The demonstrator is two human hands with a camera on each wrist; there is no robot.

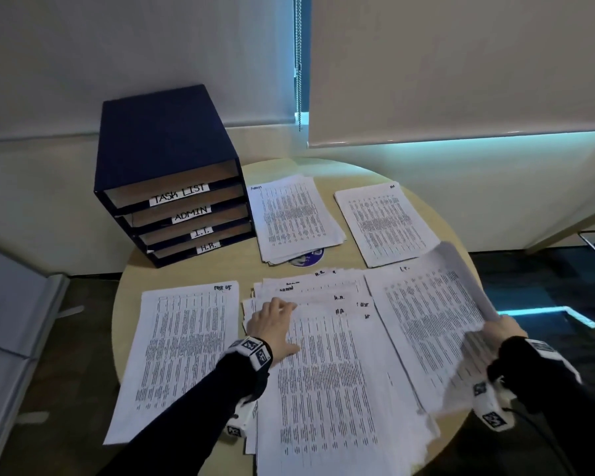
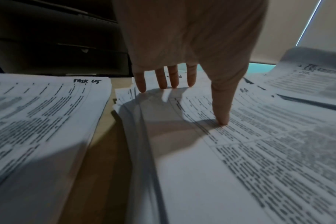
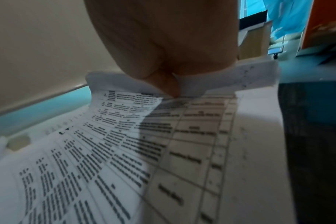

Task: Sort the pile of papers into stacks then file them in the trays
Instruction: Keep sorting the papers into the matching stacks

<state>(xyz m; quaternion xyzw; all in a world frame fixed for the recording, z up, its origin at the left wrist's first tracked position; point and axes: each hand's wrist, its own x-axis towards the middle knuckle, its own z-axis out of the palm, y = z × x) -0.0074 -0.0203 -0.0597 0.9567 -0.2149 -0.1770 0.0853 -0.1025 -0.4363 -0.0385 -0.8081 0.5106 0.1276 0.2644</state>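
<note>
- Desk (image 1: 330, 173): round, pale wood-look top, smooth and matte.
- Tray unit (image 1: 158, 146): dark blue box at the desk's far left, four open-fronted trays with brown card interiors; white labels read TASK LIST, ADMIN, I.T., H.R. from top down.
- Unsorted pile (image 1: 327, 372): thin white sheets printed with dense tables, fanned unevenly at the near centre of the desk; handwritten tags (H.R., Admin) show on the staggered top edges.
- Left hand (image 1: 272, 326): flat on the pile's upper left, fingers (image 2: 163, 78) straight and spread, fingertips and thumb pressing the top sheet. Grip wide, nothing enclosed.
- Right hand (image 1: 504, 329): at the desk's right edge, thumb (image 3: 169, 84) and fingers pinching the margin of the I.T. sheets (image 1: 433, 324). Grip narrow, holding paper; the far right corner curls up off the desk.
- Task-list stack (image 1: 182, 355): near left, flat, squared, just beside the pile, strip of bare desk between.
- Admin stack (image 1: 292, 218): far centre, just beside the trays, edges slightly splayed; partly covers a round blue sticker (image 1: 308, 257).
- Fourth stack (image 1: 385, 225): far right, thin, flat; its corner tag is too small to read.
</note>
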